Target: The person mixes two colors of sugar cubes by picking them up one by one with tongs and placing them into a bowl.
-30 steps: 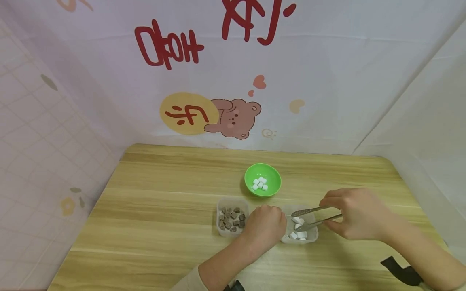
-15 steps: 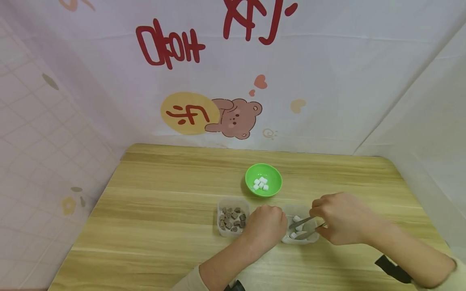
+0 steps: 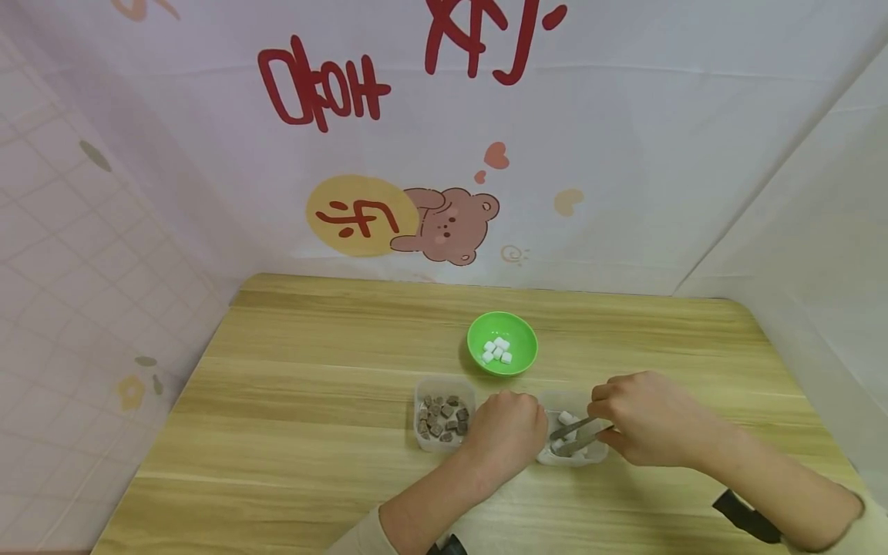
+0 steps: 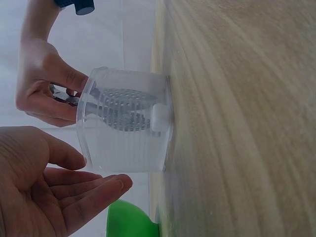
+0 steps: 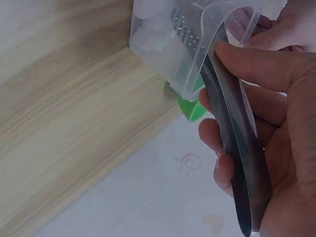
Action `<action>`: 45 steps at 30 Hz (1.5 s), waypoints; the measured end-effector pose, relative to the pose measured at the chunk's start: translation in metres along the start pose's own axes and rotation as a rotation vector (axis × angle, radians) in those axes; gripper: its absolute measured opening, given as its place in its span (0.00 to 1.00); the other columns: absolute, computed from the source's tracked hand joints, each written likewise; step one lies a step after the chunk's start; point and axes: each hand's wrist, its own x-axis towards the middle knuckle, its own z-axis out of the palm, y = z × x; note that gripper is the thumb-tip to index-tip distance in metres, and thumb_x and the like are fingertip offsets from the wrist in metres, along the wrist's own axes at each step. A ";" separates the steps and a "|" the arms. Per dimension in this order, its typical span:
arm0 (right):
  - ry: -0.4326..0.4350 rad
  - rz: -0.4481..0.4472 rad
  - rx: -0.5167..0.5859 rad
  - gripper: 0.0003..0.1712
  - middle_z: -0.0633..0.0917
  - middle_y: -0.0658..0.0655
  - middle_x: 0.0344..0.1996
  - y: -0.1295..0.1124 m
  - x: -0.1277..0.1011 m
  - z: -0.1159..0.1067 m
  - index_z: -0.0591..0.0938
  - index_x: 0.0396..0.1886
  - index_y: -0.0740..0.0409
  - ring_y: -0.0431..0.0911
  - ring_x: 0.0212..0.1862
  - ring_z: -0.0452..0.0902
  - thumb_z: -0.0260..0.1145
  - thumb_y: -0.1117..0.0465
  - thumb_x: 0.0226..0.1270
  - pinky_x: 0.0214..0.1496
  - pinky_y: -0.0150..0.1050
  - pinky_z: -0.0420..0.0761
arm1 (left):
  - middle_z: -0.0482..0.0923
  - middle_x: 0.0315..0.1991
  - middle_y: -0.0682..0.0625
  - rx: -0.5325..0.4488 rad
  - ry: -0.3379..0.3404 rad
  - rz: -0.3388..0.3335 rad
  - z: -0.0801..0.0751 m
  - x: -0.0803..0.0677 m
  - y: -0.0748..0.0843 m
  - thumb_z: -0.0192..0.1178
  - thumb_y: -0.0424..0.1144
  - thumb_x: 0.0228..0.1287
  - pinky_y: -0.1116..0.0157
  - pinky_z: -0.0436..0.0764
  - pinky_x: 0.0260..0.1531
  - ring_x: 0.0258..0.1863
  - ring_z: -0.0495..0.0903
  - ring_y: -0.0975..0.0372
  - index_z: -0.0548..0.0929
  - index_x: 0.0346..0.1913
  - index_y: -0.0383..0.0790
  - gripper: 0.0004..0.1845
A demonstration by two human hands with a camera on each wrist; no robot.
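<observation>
On the tabletop (image 3: 305,432), left hand (image 3: 506,432) pinching the right tub (image 4: 133,153), right hand (image 3: 648,420) gripping tongs (image 5: 238,143), uneven squeezing could let white cubes (image 3: 566,418) slip.

Smooth, softly shiny metal is seen in the long grey 2-armed tongs (image 5: 232,128), whose broad tips are pierced with small holes, and thin, smooth plastic in the clear square tub (image 4: 133,155) and in the translucent square tub (image 3: 445,383). A glossy finish is shown by the round green plastic bowl (image 3: 523,356), while the small white cubes (image 3: 565,418) look smooth and matt and the small brown cubes (image 3: 435,422) rough and dull. The yellow-brown wood-grain tabletop (image 3: 319,385) is finished with a low sheen, backed by a matt, lightly creased white cloth sheet (image 3: 638,154).
</observation>
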 end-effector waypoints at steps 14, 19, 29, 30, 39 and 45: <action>0.211 0.061 0.074 0.18 0.84 0.38 0.31 0.005 -0.018 -0.008 0.88 0.32 0.47 0.28 0.27 0.71 0.85 0.59 0.38 0.23 0.28 0.72 | 0.63 0.11 0.56 -0.023 -0.034 -0.033 -0.002 0.000 0.001 0.55 0.31 0.70 0.70 0.66 0.11 0.11 0.63 0.67 0.64 0.12 0.47 0.26; 0.326 0.097 0.083 0.13 0.85 0.36 0.32 0.010 -0.025 -0.016 0.89 0.33 0.46 0.29 0.28 0.77 0.73 0.43 0.68 0.25 0.26 0.74 | 0.64 0.11 0.55 -0.001 -0.035 -0.028 -0.001 0.000 0.001 0.55 0.31 0.69 0.69 0.67 0.11 0.11 0.65 0.66 0.66 0.12 0.47 0.25; 0.560 0.156 -0.023 0.32 0.90 0.47 0.31 0.017 -0.011 -0.020 0.91 0.33 0.53 0.38 0.19 0.81 0.56 0.34 0.78 0.19 0.32 0.76 | 0.63 0.11 0.56 -0.010 -0.030 -0.031 -0.001 0.000 0.001 0.55 0.32 0.70 0.68 0.66 0.11 0.11 0.64 0.66 0.65 0.12 0.47 0.26; 0.577 0.165 -0.030 0.32 0.90 0.49 0.32 0.018 -0.008 -0.019 0.91 0.33 0.54 0.40 0.20 0.82 0.57 0.34 0.77 0.19 0.34 0.77 | 0.63 0.11 0.56 -0.010 -0.027 -0.028 -0.001 0.000 0.001 0.55 0.32 0.70 0.69 0.66 0.11 0.11 0.64 0.66 0.65 0.12 0.47 0.26; 0.654 0.205 0.033 0.31 0.91 0.53 0.33 0.023 0.025 0.001 0.92 0.35 0.57 0.46 0.24 0.85 0.60 0.36 0.77 0.22 0.42 0.80 | 0.66 0.12 0.56 0.007 -0.032 -0.018 -0.001 0.000 -0.001 0.56 0.32 0.70 0.68 0.67 0.11 0.12 0.66 0.66 0.67 0.12 0.47 0.25; 0.657 0.230 0.091 0.31 0.90 0.53 0.34 0.026 0.033 0.014 0.91 0.38 0.58 0.45 0.24 0.84 0.60 0.36 0.76 0.22 0.39 0.79 | 0.66 0.12 0.56 0.003 -0.034 -0.008 -0.002 0.000 -0.001 0.56 0.32 0.69 0.68 0.68 0.12 0.13 0.66 0.66 0.67 0.12 0.47 0.25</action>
